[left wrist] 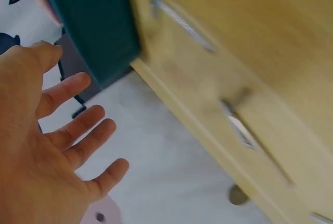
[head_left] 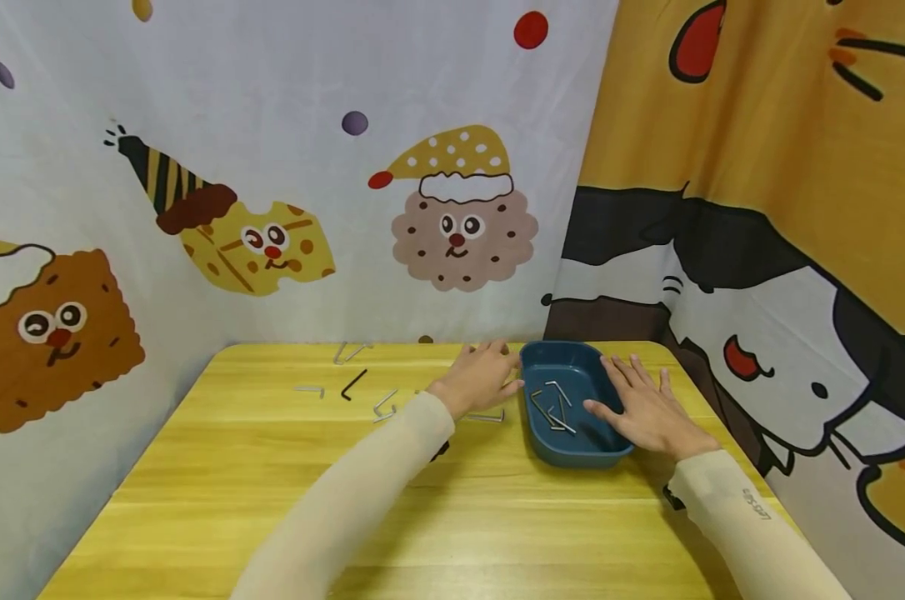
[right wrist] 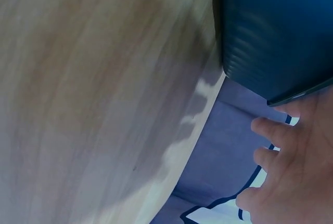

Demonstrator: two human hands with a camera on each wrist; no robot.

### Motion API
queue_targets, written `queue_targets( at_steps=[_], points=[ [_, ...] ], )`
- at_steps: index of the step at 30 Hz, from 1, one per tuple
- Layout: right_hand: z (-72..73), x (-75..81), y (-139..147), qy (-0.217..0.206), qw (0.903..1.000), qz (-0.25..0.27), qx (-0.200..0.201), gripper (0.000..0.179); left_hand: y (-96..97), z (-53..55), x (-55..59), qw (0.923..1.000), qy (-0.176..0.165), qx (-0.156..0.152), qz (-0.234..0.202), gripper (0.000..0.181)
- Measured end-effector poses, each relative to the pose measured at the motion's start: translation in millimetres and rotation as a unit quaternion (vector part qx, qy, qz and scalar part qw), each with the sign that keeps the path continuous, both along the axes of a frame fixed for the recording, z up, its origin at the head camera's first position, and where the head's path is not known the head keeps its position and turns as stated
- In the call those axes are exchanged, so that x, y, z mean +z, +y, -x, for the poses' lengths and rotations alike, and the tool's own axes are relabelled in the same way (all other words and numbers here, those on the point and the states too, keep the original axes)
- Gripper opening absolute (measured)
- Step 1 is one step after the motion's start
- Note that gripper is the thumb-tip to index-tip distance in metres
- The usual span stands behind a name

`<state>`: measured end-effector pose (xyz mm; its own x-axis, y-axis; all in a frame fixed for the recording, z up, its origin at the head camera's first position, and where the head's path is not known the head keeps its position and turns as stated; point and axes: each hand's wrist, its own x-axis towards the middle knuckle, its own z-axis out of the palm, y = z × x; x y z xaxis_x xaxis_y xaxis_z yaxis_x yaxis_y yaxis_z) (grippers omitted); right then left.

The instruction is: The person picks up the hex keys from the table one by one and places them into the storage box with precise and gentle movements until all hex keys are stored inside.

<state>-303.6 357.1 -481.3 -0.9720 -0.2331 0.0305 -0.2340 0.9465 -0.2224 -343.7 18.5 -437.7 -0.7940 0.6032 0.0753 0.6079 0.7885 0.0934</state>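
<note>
A blue plastic bin [head_left: 580, 457] stands at the right of the table, with several metal hex keys [head_left: 561, 423] lying inside it. My left hand [head_left: 478, 379] is just left of the bin's rim, fingers spread and holding nothing; the left wrist view shows a gap between it and the bin. At the bin's right side, my right hand [head_left: 651, 412] touches the rim with fingers extended and the thumb reaching over the edge. Below the left hand lies a silver hex key [head_left: 486, 417] on the wood.
Further left on the table [head_left: 452, 533] lie a black hex key [head_left: 353, 384] and several silver ones, some near the back edge. A printed curtain [head_left: 295, 75] hangs behind and to the sides of the table.
</note>
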Motion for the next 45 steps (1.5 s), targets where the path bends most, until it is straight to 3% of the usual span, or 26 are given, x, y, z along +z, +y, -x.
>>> queue_targets(
  at_steps=[6, 16, 26, 33, 39, 45],
  points=[
    [-1.9, -0.9, 1, -0.002, 1.0000, 0.005, -0.001, 0.108, -43.2, -1.8, -14.5, 0.9996, -0.009, 0.019, -0.021, 0.047],
    [-4.9, 2.1, 7, 0.001, 1.0000, 0.003, -0.002, 0.108, -106.4, -0.4, -21.4, 0.9967, -0.026, 0.062, -0.046, 0.047],
    [-3.3, -0.2, 6, -0.002, 1.0000, 0.005, 0.000, 0.109, -175.4, 6.6, -36.8, 0.9888, -0.044, 0.137, -0.041, 0.058],
    [-2.0, 0.4, 5, -0.004, 1.0000, -0.002, -0.001, 0.109, -222.2, 14.2, -48.4, 0.9796, -0.075, 0.184, -0.027, 0.063],
    [-1.0, -0.2, 3, -0.005, 1.0000, 0.000, 0.001, 0.109, -247.6, 15.7, -52.5, 0.9718, -0.103, 0.212, 0.005, 0.072],
    [-0.1, -1.1, 1, -0.003, 1.0000, -0.001, 0.002, 0.109, -259.3, 10.0, -46.3, 0.9707, -0.117, 0.210, 0.009, 0.069]
  ],
)
